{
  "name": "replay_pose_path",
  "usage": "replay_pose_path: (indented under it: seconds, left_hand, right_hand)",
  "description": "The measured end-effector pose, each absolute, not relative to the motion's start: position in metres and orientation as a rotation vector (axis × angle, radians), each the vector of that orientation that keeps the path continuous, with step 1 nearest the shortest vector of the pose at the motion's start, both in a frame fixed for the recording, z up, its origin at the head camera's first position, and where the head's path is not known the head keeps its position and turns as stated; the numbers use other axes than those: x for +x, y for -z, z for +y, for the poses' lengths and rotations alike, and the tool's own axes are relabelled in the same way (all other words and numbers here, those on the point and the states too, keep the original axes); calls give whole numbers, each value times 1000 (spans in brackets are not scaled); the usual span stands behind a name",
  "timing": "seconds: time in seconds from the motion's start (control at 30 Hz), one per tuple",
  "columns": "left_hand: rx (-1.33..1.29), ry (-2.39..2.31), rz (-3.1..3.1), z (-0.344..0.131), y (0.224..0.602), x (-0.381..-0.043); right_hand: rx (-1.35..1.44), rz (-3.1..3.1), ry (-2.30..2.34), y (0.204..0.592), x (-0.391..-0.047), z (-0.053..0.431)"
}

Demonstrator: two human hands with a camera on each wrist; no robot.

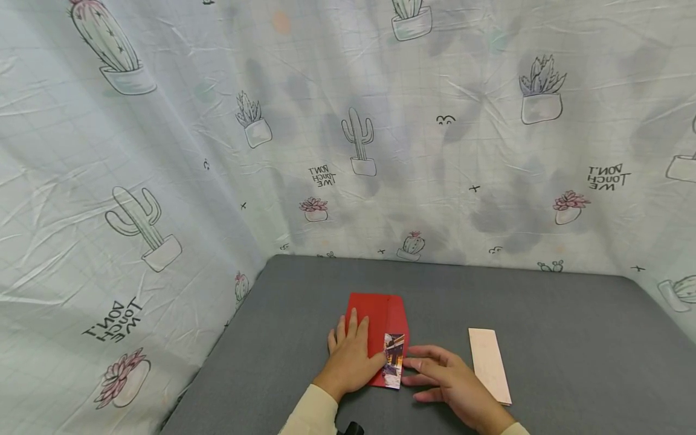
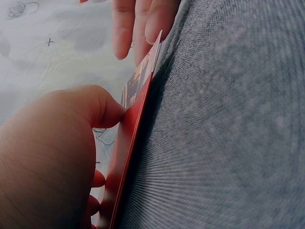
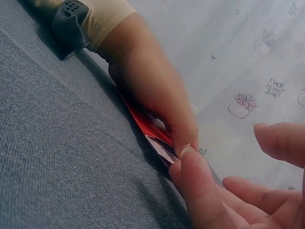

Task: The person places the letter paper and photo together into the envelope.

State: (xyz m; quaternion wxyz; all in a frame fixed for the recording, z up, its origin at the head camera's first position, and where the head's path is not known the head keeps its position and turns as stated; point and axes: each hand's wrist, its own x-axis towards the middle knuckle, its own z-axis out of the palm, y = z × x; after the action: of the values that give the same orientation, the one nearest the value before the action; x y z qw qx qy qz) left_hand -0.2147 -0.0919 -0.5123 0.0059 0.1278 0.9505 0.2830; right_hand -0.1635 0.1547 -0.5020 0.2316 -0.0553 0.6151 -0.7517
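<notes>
Picture card (image 1: pixel 394 356) on red envelope (image 1: pixel 375 314)
My left hand (image 1: pixel 350 361) presses flat, right hand (image 1: pixel 450 379) is loose; I should press lightly.

Left hand (image 1: pixel 349 360) and card (image 1: pixel 394 361) are covering parts of the envelope (image 1: pixel 371 308). Card print is coming out too small to tell. Bottom edge of head view is cutting off both sleeves (image 1: pixel 312 414) and a black item (image 1: pixel 354 429). Right wrist view is cropping the right hand (image 1: pixel 458 385).
</notes>
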Motion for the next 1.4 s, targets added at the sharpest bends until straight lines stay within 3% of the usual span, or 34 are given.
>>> replay_pose_path:
  seconds: [1.4]
  left_hand:
    - [382,-842,2964,-91,515,-216]
  right_hand:
    - [-102,1809,2069,501,-171,124]
